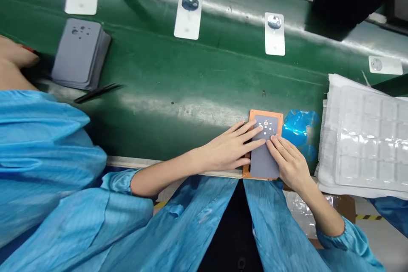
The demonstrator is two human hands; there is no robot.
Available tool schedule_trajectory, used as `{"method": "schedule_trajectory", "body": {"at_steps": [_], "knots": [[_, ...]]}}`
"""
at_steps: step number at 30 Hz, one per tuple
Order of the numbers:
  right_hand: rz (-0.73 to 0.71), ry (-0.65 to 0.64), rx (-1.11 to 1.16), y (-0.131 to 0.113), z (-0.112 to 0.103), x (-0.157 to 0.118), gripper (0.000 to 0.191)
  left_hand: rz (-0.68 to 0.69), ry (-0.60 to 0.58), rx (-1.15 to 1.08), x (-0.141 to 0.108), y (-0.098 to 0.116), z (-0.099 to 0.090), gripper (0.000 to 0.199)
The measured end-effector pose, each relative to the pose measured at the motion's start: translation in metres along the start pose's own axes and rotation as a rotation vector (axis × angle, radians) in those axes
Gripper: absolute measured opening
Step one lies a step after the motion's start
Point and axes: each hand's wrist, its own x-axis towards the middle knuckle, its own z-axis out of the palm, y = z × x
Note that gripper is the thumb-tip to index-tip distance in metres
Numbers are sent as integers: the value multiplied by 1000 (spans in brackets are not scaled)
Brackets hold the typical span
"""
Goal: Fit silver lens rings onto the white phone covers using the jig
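Observation:
A grey phone back panel (264,159) with several small holes near its top lies in an orange frame-like fixture (280,120) at the table's front edge. My left hand (234,146) reaches in from the left, its fingers spread over the panel's upper left part and the fixture's edge. From the right, my right hand (290,159) rests its outstretched fingertips on the panel's right side, close to the left fingertips. Some of the panel lies hidden beneath my fingers. Shiny blue film (296,129) sits just right of the fixture.
Clear plastic trays (366,136) are stacked at the right. White panels with dark camera areas, such as one white panel (188,21), lie along the back. At left are a stack of grey panels (76,55), black tweezers (97,92) and a co-worker's arm (15,59).

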Motion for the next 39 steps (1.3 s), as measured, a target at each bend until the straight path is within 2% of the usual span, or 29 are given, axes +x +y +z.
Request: {"method": "schedule_trajectory", "body": {"at_steps": [2, 4, 6, 7, 8, 10, 14, 16, 19, 23, 26, 28, 31, 33, 34, 36, 39], "knots": [[77, 132, 203, -1, -4, 5, 50, -81, 126, -182, 7, -4, -5, 72], [218, 344, 465, 0, -5, 12, 44, -181, 319, -407, 20, 0, -9, 67], [351, 508, 716, 5, 0, 20, 46, -213, 449, -662, 35, 11, -13, 47], [389, 543, 809, 8, 3, 24, 49, -207, 488, -752, 42, 18, -15, 34], [408, 539, 868, 11, 7, 27, 52, -193, 523, -795, 48, 24, -16, 22], [404, 454, 870, 16, 14, 31, 55, -145, 622, -740, 56, 36, -18, 8], [364, 327, 726, 18, 21, 32, 52, 25, 835, -448, 62, 48, -16, 6], [360, 309, 718, 17, 22, 31, 51, 92, 890, -336, 64, 50, -15, 9], [358, 300, 736, 17, 21, 32, 50, 122, 935, -225, 66, 52, -15, 11], [349, 347, 816, 22, 20, 33, 52, 96, 919, -136, 67, 53, -17, 9], [340, 452, 841, 20, 13, 32, 59, -13, 815, -273, 65, 43, -20, 14], [346, 493, 745, 14, 3, 32, 60, -163, 715, -549, 63, 30, -22, 15], [343, 506, 668, 1, -20, 36, 64, -379, 496, -1236, 62, 10, -26, 19], [327, 513, 693, -6, -35, 43, 66, -441, 375, -1658, 62, 2, -29, 33], [317, 521, 706, -9, -41, 48, 65, -456, 350, -1801, 62, 0, -30, 38], [313, 535, 728, -14, -49, 58, 59, -475, 343, -1956, 63, -1, -31, 39], [349, 576, 765, -23, -47, 74, 43, -474, 330, -2010, 63, 4, -28, 37]]}}
